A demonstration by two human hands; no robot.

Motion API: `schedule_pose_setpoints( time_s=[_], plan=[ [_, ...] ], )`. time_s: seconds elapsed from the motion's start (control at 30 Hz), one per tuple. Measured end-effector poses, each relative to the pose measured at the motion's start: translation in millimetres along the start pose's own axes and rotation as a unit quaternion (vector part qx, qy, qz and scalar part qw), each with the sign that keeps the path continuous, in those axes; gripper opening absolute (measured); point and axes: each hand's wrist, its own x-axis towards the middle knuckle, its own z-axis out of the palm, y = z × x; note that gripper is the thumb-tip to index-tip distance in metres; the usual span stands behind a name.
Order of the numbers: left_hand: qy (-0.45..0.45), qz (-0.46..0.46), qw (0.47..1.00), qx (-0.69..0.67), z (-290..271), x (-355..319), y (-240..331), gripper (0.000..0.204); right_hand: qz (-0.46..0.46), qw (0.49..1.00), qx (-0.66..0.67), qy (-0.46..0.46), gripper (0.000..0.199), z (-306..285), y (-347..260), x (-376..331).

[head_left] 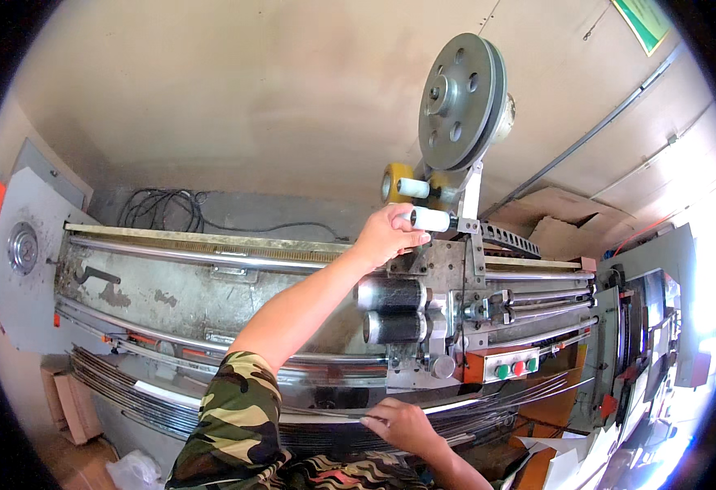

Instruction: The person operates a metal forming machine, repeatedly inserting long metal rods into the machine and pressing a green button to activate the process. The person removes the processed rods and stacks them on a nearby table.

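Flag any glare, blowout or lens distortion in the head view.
Head view: strong fisheye, black corners, the machine's long rails bow upward; right edge is blown out white by daylight, washing detail there; the left hand at the white roller and the right hand on the metal strips are evenly lit and sharp; pulley wheel shows mild sheen only.

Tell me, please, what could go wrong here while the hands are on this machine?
1. The left hand grips a white handle just below the large grey pulley wheel; if the wheel turns, fingers could be caught.
2. The right hand rests on thin metal strips; their edges might cut it.
3. The camouflage sleeve hangs near the black rollers and may snag.
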Motion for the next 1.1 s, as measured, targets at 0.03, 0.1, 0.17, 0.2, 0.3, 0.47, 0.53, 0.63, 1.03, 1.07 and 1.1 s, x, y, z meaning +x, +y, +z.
schedule_pose_setpoints(
  time_s=[0.03,0.1,0.17,0.2,0.3,0.47,0.53,0.63,1.03,1.07,1.1],
  plan=[
    [-0.004,-0.01,0.999,0.043,-1.5,4.4,1.5,0.064,-0.006,1.0,0.001,-0.008,0.023,4.1,1.7,0.8],
    [0.021,0.001,0.992,0.128,-5.2,4.6,4.3,0.054,-0.007,1.0,0.019,-0.01,0.022,7.6,-1.7,4.1],
    [0.028,-0.01,0.986,0.163,-16.1,5.5,-6.0,0.029,-0.007,1.0,0.023,-0.014,0.023,6.7,-4.6,5.9],
    [0.019,0.025,0.976,0.215,-26.9,8.8,-19.3,0.027,-0.009,0.999,0.025,-0.017,0.023,7.2,-4.2,6.3],
    [0.023,0.063,0.942,0.328,-60.9,20.5,-71.4,0.022,0.002,0.998,0.044,-0.034,0.024,12.9,5.1,4.6],
    [0.166,-0.044,0.959,0.226,-95.1,37.0,-80.7,0.017,-0.005,0.998,0.045,-0.046,0.024,10.8,10.3,4.2],
    [0.127,-0.089,0.919,0.362,-90.4,44.0,-51.6,0.028,-0.01,0.998,0.047,-0.048,0.024,12.1,15.7,3.2],
    [0.001,-0.146,0.82,0.554,-87.5,48.0,-18.2,0.053,0.0,0.998,0.024,-0.059,0.025,8.2,15.8,0.1],
    [-0.079,-0.099,0.586,0.801,-110.2,-40.2,25.5,0.084,-0.024,0.998,0.058,-0.009,0.028,11.1,15.0,-6.7],
    [-0.05,-0.043,0.607,0.792,-109.8,-42.1,27.4,0.075,-0.02,0.998,0.061,-0.008,0.028,11.3,14.3,-6.2],
    [-0.035,0.007,0.714,0.699,-105.5,-39.0,28.3,0.068,-0.014,0.998,0.058,-0.013,0.029,11.4,13.8,-5.5]
  ],
)
